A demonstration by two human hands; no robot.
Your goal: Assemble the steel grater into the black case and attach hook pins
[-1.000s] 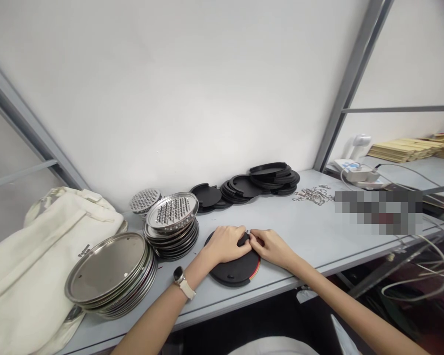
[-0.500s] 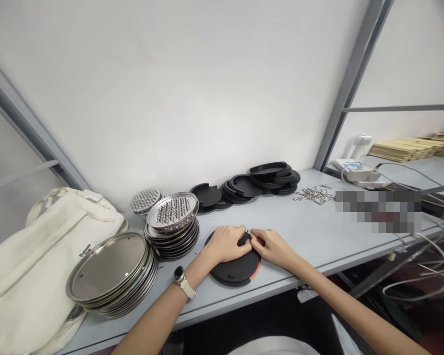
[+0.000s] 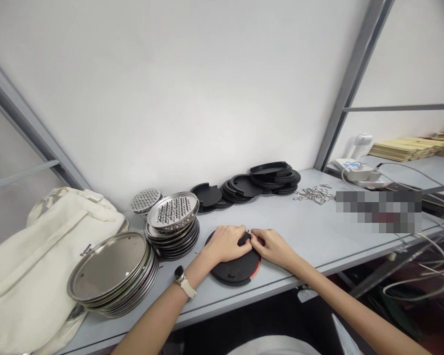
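Note:
A round black disc lies flat near the table's front edge, with a red and gold strip showing along its right side. My left hand rests over its far half, fingers curled down round the disc and thumb pointing right. My right hand is closed in a pinch at the disc's far right rim, touching the left thumb tip. Between the two hands a small metal piece pokes up; its shape is mostly covered by the fingers.
Stacked metal plates, grater discs and a cream cloth bag occupy the left. Along the wall lie black lids. Several small metal hooks are heaped at right, near white cables and a power strip.

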